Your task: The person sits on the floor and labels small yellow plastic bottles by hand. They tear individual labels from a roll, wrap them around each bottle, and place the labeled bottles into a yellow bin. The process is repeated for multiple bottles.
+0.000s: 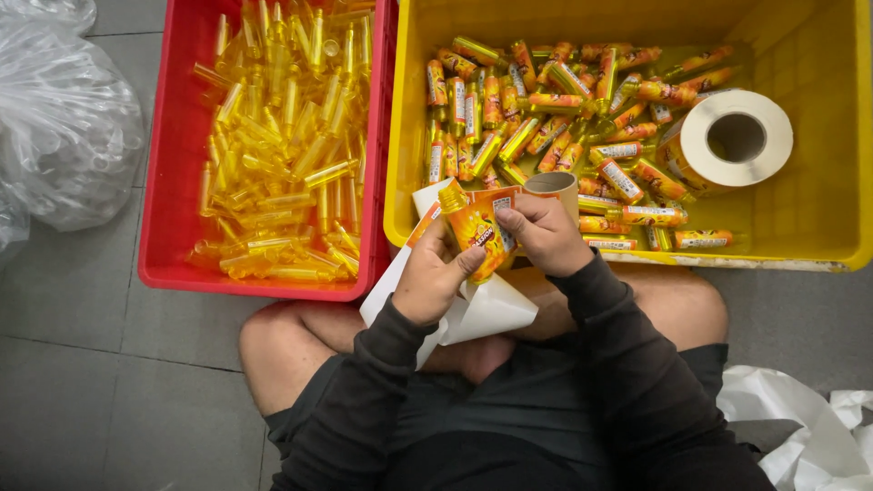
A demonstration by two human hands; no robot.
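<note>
Left hand (429, 277): grip closed around a yellow bottle (475, 232). Right hand (546, 235): fingers pressing an orange label (503, 202) onto it. Behind: red crate (173, 182), yellow crate (809, 218), label roll (727, 141).

The grey tiled floor (109, 364) carries a red crate (173, 182), a yellow crate (809, 227) (side by side) and a clear plastic bag (55, 118).

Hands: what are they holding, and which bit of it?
Both hold one small yellow bottle. The left hand grips its lower body, thumb across the front; the right hand presses the orange label on its side.
</note>
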